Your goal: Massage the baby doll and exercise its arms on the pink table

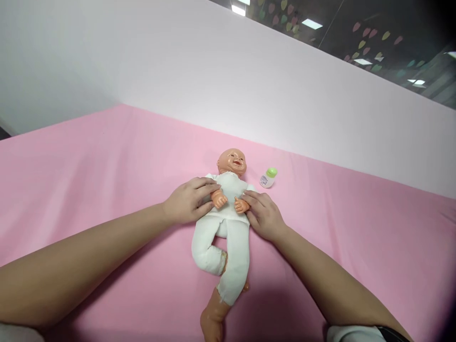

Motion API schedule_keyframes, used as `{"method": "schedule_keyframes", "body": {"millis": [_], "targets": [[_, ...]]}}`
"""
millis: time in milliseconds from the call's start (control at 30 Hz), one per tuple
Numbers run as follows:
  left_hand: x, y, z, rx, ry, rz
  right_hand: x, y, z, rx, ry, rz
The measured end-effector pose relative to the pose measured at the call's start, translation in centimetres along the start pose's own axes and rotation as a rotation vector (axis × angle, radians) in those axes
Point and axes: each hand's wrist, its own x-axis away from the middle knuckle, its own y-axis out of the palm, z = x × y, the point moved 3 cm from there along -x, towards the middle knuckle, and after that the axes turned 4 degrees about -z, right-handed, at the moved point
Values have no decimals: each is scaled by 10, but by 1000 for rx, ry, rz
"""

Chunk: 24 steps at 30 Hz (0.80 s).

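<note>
A baby doll [231, 190] with a white cloth body and plastic head, hands and feet lies on its back on the pink sheet [142, 294]. My left hand [191, 199] closes around the doll's arm on the left side, fingers over the forearm and thumb below. On the other side, my right hand [264, 214] grips the doll's other arm, with the fingertips near its wrist. Both plastic doll hands rest over the belly. One doll leg is bent under the other, so its foot is mostly hidden. My palms are out of sight.
A small clear bottle [266, 179] with a green cap lies beside the doll's head on the right. Behind the sheet rises a white wall [213, 71]. Above it is a dark window [342, 38] with heart-shaped stickers and light reflections.
</note>
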Motion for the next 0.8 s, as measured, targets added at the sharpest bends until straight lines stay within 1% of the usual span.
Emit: {"method": "schedule_keyframes", "body": {"millis": [67, 133, 200, 233, 300, 333, 400, 433, 467, 533, 600, 633, 700, 800], "targets": [[0, -1, -4, 1, -5, 3, 1, 0, 2, 43, 0, 6], [-1, -3, -6, 24, -36, 17, 2, -1, 5, 40, 22, 29], [-3, -5, -7, 72, -94, 39, 3, -2, 9, -12, 75, 67], [-3, -7, -9, 101, -145, 55, 4, -3, 13, -62, 129, 87], [-3, -12, -17, 168, -309, 104, 8, -7, 27, -192, 292, 162], [-1, -14, -24, 208, -412, 140, 10, -9, 38, -265, 382, 222], [3, -18, -44, 326, -625, 239, 17, -15, 61, -410, 527, 370], [4, -19, -55, 411, -723, 292, 20, -17, 74, -478, 576, 434], [6, -20, -67, 508, -809, 339, 23, -18, 86, -543, 638, 469], [8, -18, -88, 720, -951, 393, 28, -14, 110, -656, 841, 451], [8, -17, -102, 856, -1002, 391, 32, -8, 125, -688, 1033, 370], [8, -17, -106, 888, -1005, 382, 33, -6, 129, -670, 1083, 337], [9, -18, -110, 899, -991, 365, 34, -4, 131, -602, 1083, 302], [10, -19, -105, 811, -940, 329, 34, -5, 125, -537, 1012, 314]]}}
